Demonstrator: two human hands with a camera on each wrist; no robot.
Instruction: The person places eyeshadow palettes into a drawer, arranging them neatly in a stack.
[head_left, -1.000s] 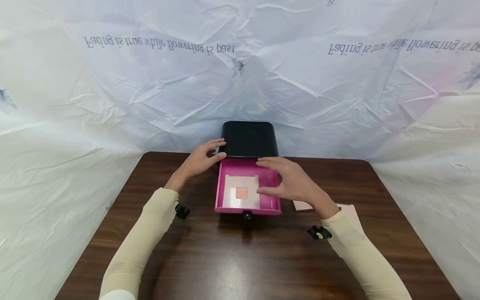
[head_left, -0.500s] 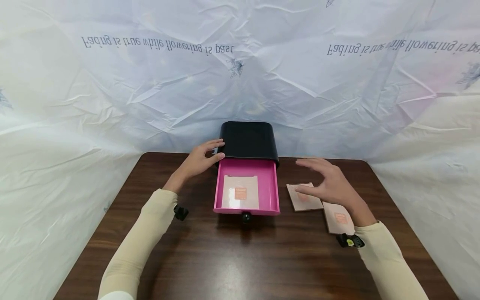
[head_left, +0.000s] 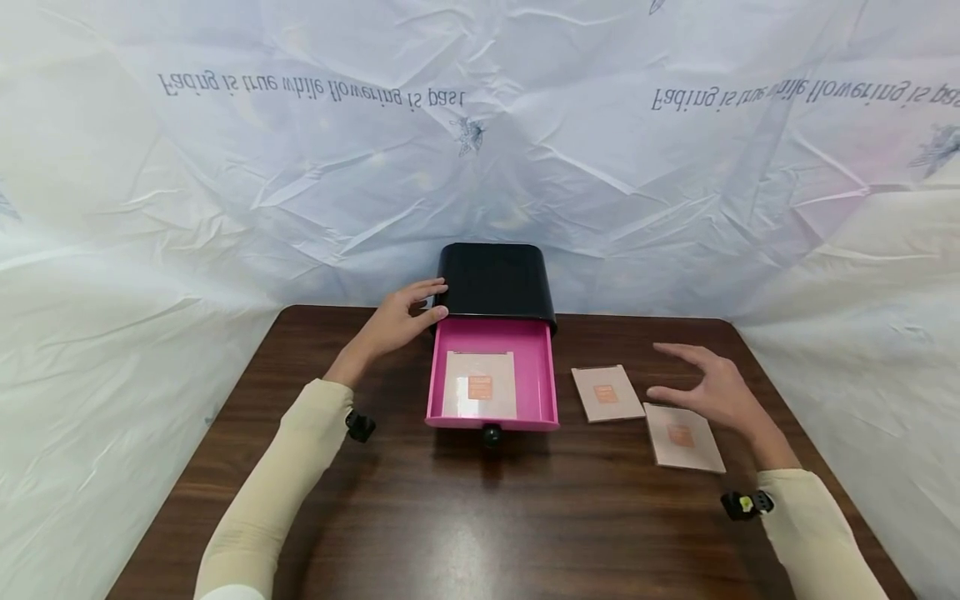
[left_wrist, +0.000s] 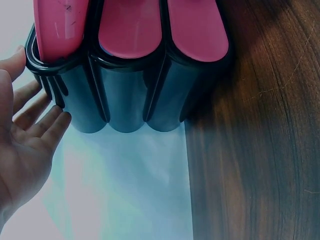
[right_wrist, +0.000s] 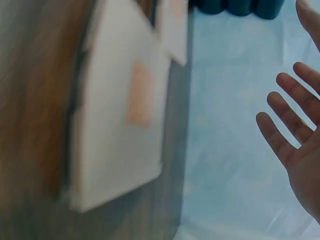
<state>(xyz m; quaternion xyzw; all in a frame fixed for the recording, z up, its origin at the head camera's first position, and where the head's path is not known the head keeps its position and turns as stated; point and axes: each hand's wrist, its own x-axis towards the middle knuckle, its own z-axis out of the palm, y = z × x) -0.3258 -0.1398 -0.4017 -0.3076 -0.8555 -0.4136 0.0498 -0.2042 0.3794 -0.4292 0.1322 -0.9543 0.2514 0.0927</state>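
A black drawer cabinet (head_left: 495, 279) stands at the back of the table, its top pink drawer (head_left: 538, 362) pulled out. Inside the drawer lies a flat, pale pink square case (head_left: 457, 383) with an orange label. My left hand (head_left: 397, 321) rests against the cabinet's left side, fingers extended; the left wrist view shows its fingertips at the cabinet (left_wrist: 125, 95) wall. My right hand (head_left: 720, 387) hovers above the table at the right, fingers spread and holding nothing. Below and left of it lies a second case (head_left: 701, 450), also blurred in the right wrist view. A third case (head_left: 622, 404) lies beside it, nearer the drawer.
The dark wooden table (head_left: 480, 517) reaches back to a crumpled white sheet (head_left: 480, 192) with printed lettering, which also hangs at both sides. A round black knob (head_left: 492, 434) sticks out from the drawer front. Two more pink drawer fronts (left_wrist: 131, 30) are closed.
My right hand has moved from over the open drawer to the right, past the two cases on the table, which now show fully. The left hand has stayed at the cabinet.
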